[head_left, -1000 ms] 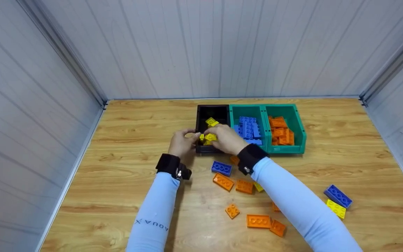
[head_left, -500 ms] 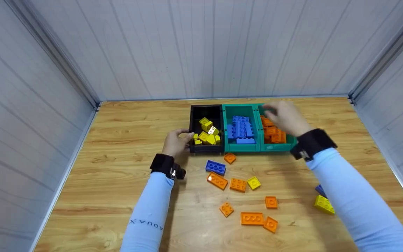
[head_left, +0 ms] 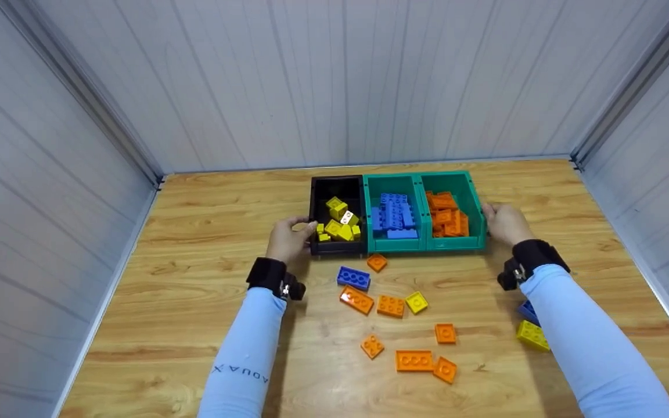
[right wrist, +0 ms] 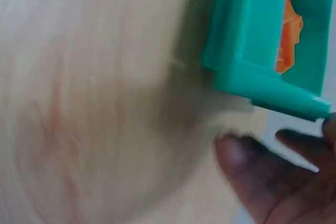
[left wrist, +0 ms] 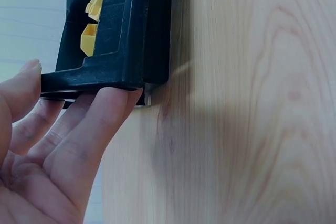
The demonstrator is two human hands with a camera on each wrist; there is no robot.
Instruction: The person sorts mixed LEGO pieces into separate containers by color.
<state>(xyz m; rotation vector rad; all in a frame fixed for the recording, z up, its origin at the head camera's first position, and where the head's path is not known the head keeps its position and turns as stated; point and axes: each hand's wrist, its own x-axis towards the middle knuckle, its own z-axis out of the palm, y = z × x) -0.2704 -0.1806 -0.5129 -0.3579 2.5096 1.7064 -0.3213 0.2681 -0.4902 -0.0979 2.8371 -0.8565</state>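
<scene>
A: What occupies the middle of the head view?

B: Three joined bins in a row on a wood-grain table [head_left: 195, 302]. From left to right: a black bin [head_left: 338, 248] holding yellow bricks [head_left: 334, 229], a middle green bin [head_left: 396, 244] holding blue bricks [head_left: 394, 212], and a right-hand green bin [head_left: 456, 244] holding orange bricks [head_left: 453, 223].

A: And the left hand [head_left: 288, 239]?

B: It grasps the black bin's outer left wall. The left wrist view shows the thumb [left wrist: 22, 90] against the rim and the fingers [left wrist: 84, 145] curled beneath the edge.

A: The right hand [head_left: 509, 224]?

B: It lies beside the outer wall of the right-hand green bin, right of centre. In the right wrist view its blurred fingers [right wrist: 257, 166] are extended loosely and not clenched, with a gap between them and the bin; whether the thumb touches the rim cannot be told.

A: What lies below the row?

B: Loose bricks, lower centre: a blue eight-stud brick [head_left: 353, 278] just above a long orange brick [head_left: 357, 300], a square yellow brick [head_left: 416, 302], and other orange pieces. At lower right, a yellow brick [head_left: 532, 335] is partly covered by the right sleeve [head_left: 593, 337].
</scene>
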